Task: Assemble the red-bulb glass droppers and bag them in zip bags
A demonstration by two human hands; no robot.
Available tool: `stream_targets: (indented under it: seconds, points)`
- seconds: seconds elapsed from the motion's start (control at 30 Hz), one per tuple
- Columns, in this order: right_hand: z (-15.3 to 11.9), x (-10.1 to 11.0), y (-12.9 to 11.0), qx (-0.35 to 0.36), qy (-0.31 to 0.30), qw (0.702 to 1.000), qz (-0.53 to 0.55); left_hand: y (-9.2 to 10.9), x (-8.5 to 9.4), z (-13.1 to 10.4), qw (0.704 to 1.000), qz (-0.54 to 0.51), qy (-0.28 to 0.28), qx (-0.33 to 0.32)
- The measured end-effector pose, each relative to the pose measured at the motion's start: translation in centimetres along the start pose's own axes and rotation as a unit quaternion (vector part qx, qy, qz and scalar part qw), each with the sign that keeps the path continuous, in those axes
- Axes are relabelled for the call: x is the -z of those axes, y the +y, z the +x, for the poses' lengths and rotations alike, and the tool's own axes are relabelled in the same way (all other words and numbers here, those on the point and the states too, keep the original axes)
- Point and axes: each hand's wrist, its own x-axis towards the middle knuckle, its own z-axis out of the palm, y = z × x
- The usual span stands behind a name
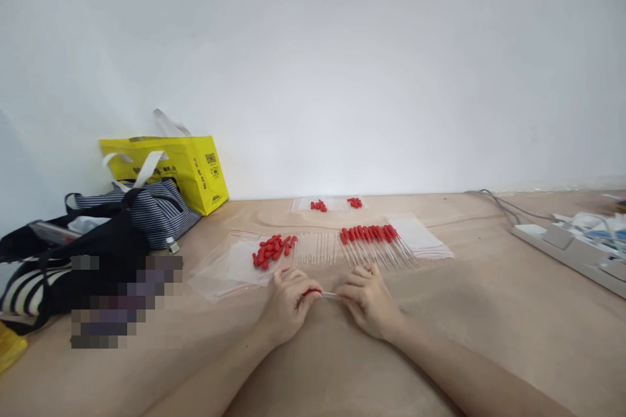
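Observation:
My left hand [287, 305] pinches a red rubber bulb [313, 291], mostly covered by the fingers. Between both hands runs a thin clear dropper tube [329, 295], its right part gripped in the fingertips of my right hand [368, 303]. The tube's left end meets the bulb; how deep it sits inside I cannot tell. Just beyond my left hand lies a pile of loose red rubber bulbs [274, 249] on a clear plastic bag [235, 267]. Bare clear tubes [315, 249] lie side by side in the middle. Right of them, several droppers with red bulbs [374, 234] form a row.
White zip bags [425, 241] lie behind the droppers at right. More red bulbs [319, 206] rest on plastic near the wall. At left stand a yellow bag [210, 176], a striped bag [166, 215] and a black bag [122, 234]. A power strip [567, 251] with cables sits at right.

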Motion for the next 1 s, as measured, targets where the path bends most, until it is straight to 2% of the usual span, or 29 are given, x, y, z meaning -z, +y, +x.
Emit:
stream_targets:
  seconds: [0.2,0.4,0.6,0.77,0.87,1.0]
  points:
    - [0.1,-0.1,-0.4,0.028,0.065,0.997,-0.026,-0.1,-0.3,-0.1,1.000,0.000,0.024,0.015]
    - [0.0,-0.5,-0.8,0.024,0.091,0.995,0.036,0.0,-0.5,-0.2,0.999,-0.010,0.051,-0.007]
    - [0.1,-0.5,-0.7,0.006,0.054,0.996,0.069,0.2,-0.5,-0.3,0.998,0.001,0.053,-0.027]
    - [0.3,0.0,-0.5,-0.021,0.016,1.000,-0.006,-0.4,-0.3,0.0,0.999,0.012,0.032,-0.003]
    - [0.3,0.1,-0.1,-0.072,0.017,0.996,-0.049,-1.0,0.1,0.1,0.998,0.043,0.047,0.027]
    - [1.4,0.1,1.4,-0.228,0.052,0.969,-0.087,-2.1,0.6,0.4,0.983,0.097,0.101,0.117]
